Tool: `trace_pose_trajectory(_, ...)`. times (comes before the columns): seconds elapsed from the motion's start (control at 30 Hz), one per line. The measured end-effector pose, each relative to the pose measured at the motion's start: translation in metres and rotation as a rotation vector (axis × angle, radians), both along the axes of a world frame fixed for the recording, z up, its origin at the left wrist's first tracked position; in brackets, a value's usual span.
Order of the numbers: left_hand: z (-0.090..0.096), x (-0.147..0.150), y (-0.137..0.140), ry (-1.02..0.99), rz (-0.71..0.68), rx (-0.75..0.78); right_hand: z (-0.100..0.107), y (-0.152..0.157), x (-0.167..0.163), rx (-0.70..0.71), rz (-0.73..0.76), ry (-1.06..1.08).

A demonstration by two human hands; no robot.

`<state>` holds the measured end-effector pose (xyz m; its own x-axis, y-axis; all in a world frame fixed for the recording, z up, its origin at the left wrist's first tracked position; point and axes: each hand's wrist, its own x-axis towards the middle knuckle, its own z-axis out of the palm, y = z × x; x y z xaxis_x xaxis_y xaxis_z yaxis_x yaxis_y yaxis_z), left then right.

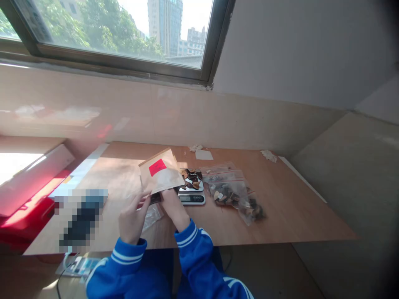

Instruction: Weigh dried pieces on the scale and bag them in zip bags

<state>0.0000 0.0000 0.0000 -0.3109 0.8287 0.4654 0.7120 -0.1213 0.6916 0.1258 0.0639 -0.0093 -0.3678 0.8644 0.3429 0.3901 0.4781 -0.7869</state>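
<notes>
1. While both hands are raised over the near edge of the table point(280, 216), a brown pouch point(160, 172) with a red label point(157, 167) is held between them in the head view.
2. The left hand point(132, 220) is seen from the back, its fingers curled and pinching the pouch's lower left corner; the pouch rises up and away from those fingertips, tilted.
3. The right hand point(174, 207) is closed on the pouch's lower edge, the fingers pressed together and partly hidden behind the paper, so the exact grip cannot be told.
4. Blue sleeves point(193, 245) with white stripes are worn on both arms.
5. Just beyond the right fingers a small scale point(191, 198) is set on the table, and dark and tan dried pieces point(192, 177) are heaped on its pan, partly hidden by the pouch.
6. Further to the right of the fingers a clear bag point(237, 199) of similar pieces is laid flat, with an emptier clear bag point(220, 169) behind it.
7. Under the left fingers a crumpled clear wrapper point(152, 216) is seen on the wood.
8. Far beyond the fingers, by the wall, a white slip point(204, 155) and two paper scraps are laid.
9. To the left of the left hand a blurred patch is seen, with a red box point(25, 220) past it.
</notes>
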Motion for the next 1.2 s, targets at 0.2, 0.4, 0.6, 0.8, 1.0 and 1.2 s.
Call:
trace_pose_trajectory(0.2, 0.007, -0.003, 0.01, 0.0, 0.033, 0.033, 0.019, -0.038, 0.036, 0.041, -0.047, 0.248)
trace_pose_trajectory(0.4, 0.015, -0.011, 0.014, -0.028, 0.121, 0.071, 0.001, 0.0, 0.089, -0.134, -0.282, 0.468)
trace_pose_trajectory(0.6, 0.014, -0.015, 0.012, -0.006, 0.122, 0.072, -0.021, 0.059, 0.116, -0.041, -0.34, 0.195)
trace_pose_trajectory(0.8, 0.013, -0.017, 0.011, -0.015, 0.124, 0.078, -0.032, 0.077, 0.116, -0.013, -0.295, -0.089)
trace_pose_trajectory(1.0, 0.011, -0.017, 0.011, -0.012, 0.116, 0.076, -0.027, 0.066, 0.121, 0.115, -0.382, -0.069)
trace_pose_trajectory(1.2, 0.005, -0.01, 0.012, -0.029, 0.071, 0.048, 0.013, 0.018, 0.099, 0.149, -0.248, 0.149)
